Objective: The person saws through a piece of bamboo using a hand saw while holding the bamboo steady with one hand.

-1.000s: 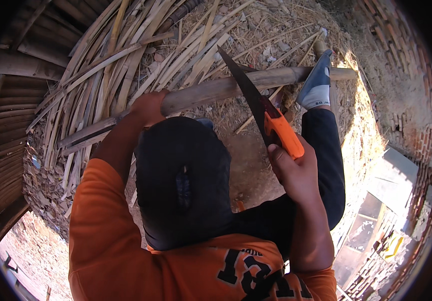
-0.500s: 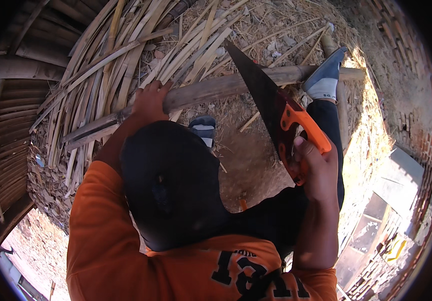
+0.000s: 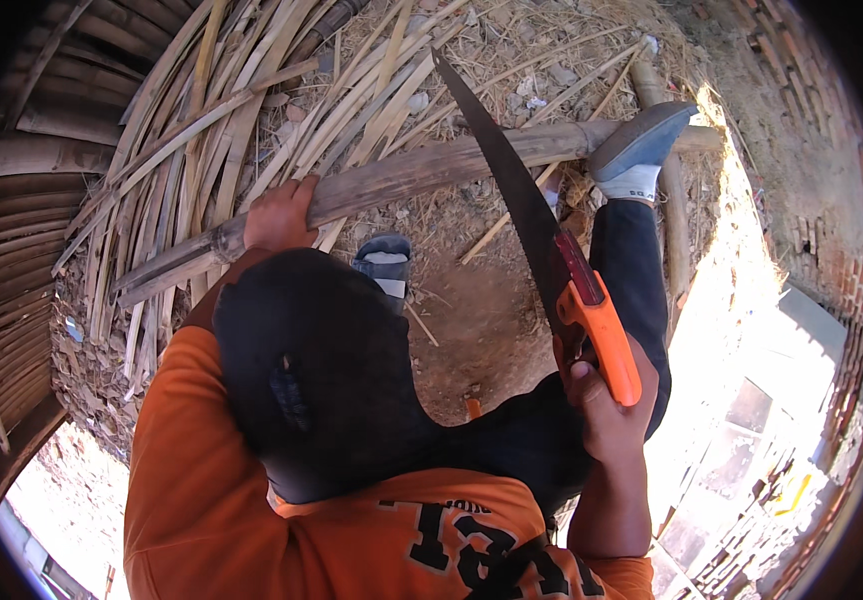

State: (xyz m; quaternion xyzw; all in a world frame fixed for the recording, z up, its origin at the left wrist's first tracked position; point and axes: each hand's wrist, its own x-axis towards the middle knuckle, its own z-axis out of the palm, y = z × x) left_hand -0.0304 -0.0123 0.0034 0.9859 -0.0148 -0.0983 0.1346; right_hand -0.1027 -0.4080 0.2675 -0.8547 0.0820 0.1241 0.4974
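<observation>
A long bamboo pole (image 3: 411, 176) lies crosswise in front of me. My left hand (image 3: 279, 217) grips it near its left part, fingers wrapped over the top. In my right hand (image 3: 613, 405) is a handsaw (image 3: 523, 190), held by its orange handle with the blade slanting up and left. The dark blade passes across the pole in view; whether its teeth touch the bamboo I cannot tell. My right foot, in a blue-grey shoe (image 3: 643, 145), rests on the pole's right part. The other shoe (image 3: 384, 262) is on the ground behind the pole's near side.
Many split bamboo strips (image 3: 191, 140) lie heaped at the upper left. Straw and debris (image 3: 541, 85) cover the ground beyond the pole. Another bamboo length (image 3: 673, 215) runs under its right end. A slatted bamboo wall (image 3: 36, 290) stands left, a brick wall (image 3: 821, 190) right.
The saw has turned so its blade shows narrower, and its handle has moved slightly down and left in view. My left hand keeps its grip on the bamboo pole.
</observation>
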